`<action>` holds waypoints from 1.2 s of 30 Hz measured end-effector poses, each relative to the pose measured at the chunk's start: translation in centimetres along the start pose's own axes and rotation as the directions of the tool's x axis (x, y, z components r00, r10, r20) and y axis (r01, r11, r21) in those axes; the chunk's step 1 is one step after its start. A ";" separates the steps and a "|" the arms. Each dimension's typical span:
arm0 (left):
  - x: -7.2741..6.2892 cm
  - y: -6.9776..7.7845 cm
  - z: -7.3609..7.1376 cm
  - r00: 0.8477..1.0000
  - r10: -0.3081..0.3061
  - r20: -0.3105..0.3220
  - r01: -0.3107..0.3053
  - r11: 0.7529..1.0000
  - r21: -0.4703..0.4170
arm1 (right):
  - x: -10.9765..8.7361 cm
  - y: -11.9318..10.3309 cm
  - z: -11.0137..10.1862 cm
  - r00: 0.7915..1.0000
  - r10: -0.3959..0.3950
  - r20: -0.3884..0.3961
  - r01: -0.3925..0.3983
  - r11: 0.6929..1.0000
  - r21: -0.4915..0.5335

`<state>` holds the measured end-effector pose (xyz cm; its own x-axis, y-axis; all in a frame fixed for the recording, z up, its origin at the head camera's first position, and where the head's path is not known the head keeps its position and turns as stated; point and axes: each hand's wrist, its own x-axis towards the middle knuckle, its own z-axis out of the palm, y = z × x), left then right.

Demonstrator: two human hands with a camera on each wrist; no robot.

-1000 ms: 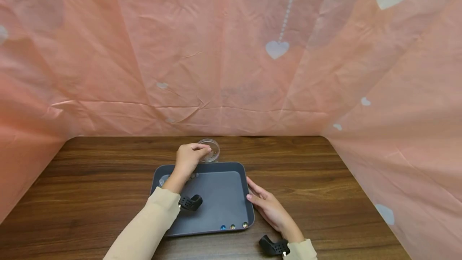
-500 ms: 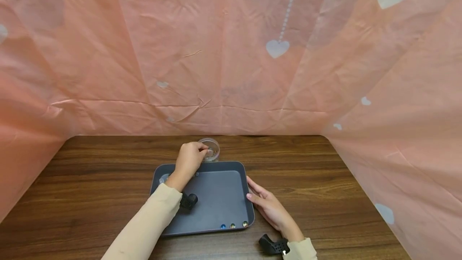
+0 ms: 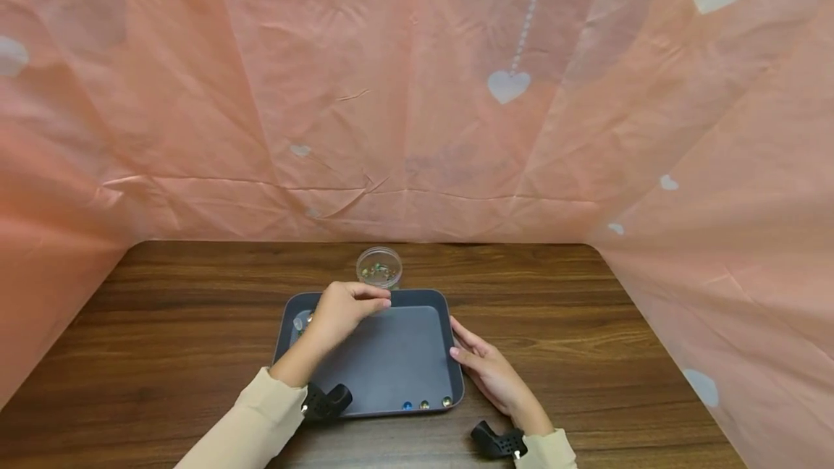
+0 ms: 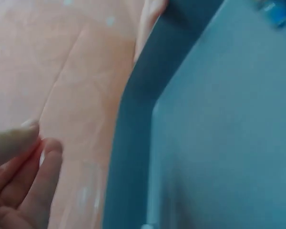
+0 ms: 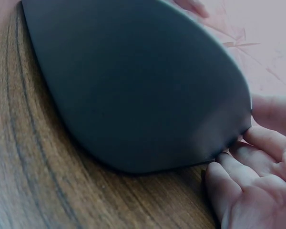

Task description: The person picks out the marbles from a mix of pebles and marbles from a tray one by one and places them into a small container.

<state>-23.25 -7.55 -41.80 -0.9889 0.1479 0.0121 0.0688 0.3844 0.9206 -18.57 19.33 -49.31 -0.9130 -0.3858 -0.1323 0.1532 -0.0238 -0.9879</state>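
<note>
My left hand is over the far rim of a dark grey rectangular tray. Thumb and index fingertips meet in a pinch; I cannot tell whether a small thing sits between them. Just beyond the tray stands a round clear dish with several small coloured pieces inside. At the tray's right side, my right hand holds the wall, thumb at the rim, fingers tucked against the lower edge in the right wrist view. Along the tray's near edge lie a blue marble and two yellowish marbles.
Small clear pieces lie in the tray's far left corner, partly behind the left arm. Everything stands on a brown wooden table. A pink curtain with white hearts hangs behind and at both sides.
My left hand has drawn back from the clear dish toward me and now hovers over the tray's far rim, fingertips still together. The right hand stays at the tray's side.
</note>
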 end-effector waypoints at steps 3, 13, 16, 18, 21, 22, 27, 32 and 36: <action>-1.7 -0.9 0.3 0.990 0.018 0.141 -0.011 0.999 -0.050 | 0.0 -0.1 0.0 1.000 -0.001 0.004 0.001 1.000 0.003; -4.8 -2.7 2.9 0.901 0.064 0.428 0.013 0.984 -0.176 | -0.2 -0.2 -0.1 1.000 -0.013 -0.012 0.013 1.000 -0.014; -5.1 -3.2 3.6 0.896 0.063 0.439 0.008 0.988 -0.156 | -0.2 -0.2 -0.1 1.000 -0.009 -0.009 0.009 1.000 -0.013; -5.2 -3.5 4.0 0.898 0.055 0.437 0.011 0.989 -0.147 | -0.2 -0.2 -0.1 1.000 -0.008 -0.004 0.008 1.000 -0.010; -5.3 -3.8 4.3 0.900 0.042 0.434 0.015 0.992 -0.126 | -0.3 -0.3 -0.1 1.000 -0.013 0.007 0.013 1.000 -0.003; -5.3 -3.8 4.3 0.901 0.037 0.432 0.012 0.994 -0.111 | -0.3 -0.3 -0.1 1.000 -0.015 0.010 0.015 1.000 -0.001; -5.5 -3.9 4.6 0.899 0.042 0.435 -0.027 0.999 -0.040 | -0.5 -0.4 -0.1 1.000 -0.020 0.019 0.020 1.000 0.009; -5.6 -4.0 4.8 0.900 0.038 0.435 -0.038 0.999 -0.008 | -0.4 -0.3 -0.1 1.000 -0.019 0.015 0.019 1.000 -0.004; -5.6 -3.9 4.9 0.898 0.038 0.437 -0.051 0.999 0.018 | -0.3 -0.3 -0.1 1.000 -0.009 0.004 0.009 1.000 -0.016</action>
<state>-17.31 -5.44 -47.35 -0.8284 0.5462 -0.1246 0.1219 0.3929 0.9115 -18.36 19.61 -48.96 -0.9130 -0.3889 -0.1234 0.1389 -0.0121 -0.9902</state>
